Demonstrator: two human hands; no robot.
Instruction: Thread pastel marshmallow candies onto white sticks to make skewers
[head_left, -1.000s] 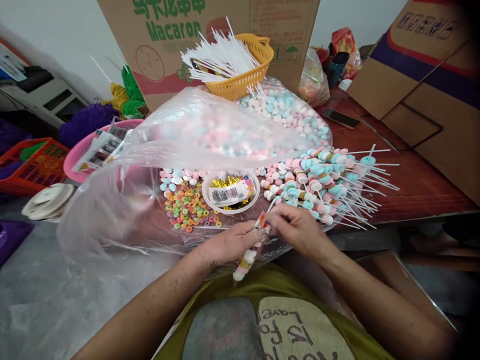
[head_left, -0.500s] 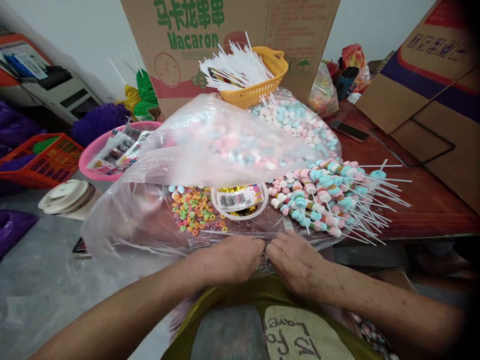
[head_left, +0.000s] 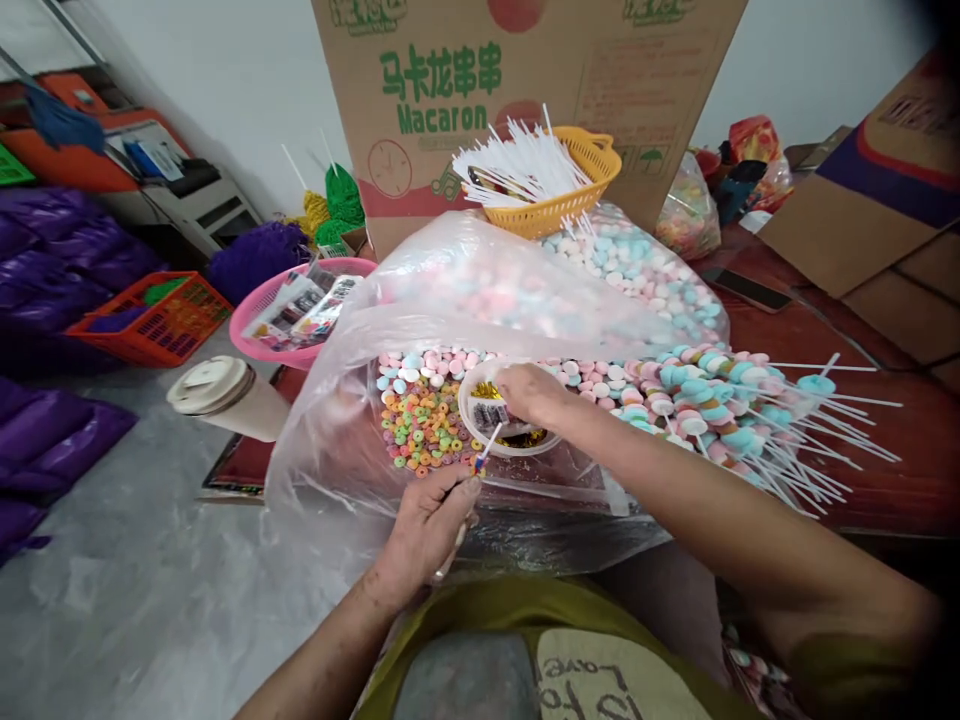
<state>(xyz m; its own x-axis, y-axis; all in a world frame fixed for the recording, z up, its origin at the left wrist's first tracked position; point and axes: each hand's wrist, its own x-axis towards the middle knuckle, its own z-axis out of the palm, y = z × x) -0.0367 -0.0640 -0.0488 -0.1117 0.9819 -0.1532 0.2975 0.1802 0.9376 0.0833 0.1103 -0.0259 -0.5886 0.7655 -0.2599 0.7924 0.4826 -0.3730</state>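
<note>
My left hand [head_left: 431,525] is closed around a thin white stick [head_left: 491,438], which slants up from the fingers toward the bowl. A small patch of blue and red shows on the stick just above my thumb. My right hand [head_left: 531,392] reaches down into a round clear plastic bowl [head_left: 517,452], fingers curled and their tips hidden. Inside the bowl lie a printed packet [head_left: 489,415] and shiny gold strips [head_left: 525,438]. Left of the bowl are loose colourful cereal-like rings [head_left: 420,430]. Pink, white and blue candies [head_left: 442,362] spread behind it.
Finished-looking candy skewers [head_left: 712,400] are piled at the right, sticks pointing right. A clear plastic sheet [head_left: 330,400] covers more candies. Behind stand a yellow basket [head_left: 540,215] of white sticks and a large carton [head_left: 405,150]. A lidded cup [head_left: 255,405] and pink basket [head_left: 300,355] are left.
My hands were together at the table's front edge. The right has moved forward into the bowl; the left now shows the white stick upright. The view has shifted leftward.
</note>
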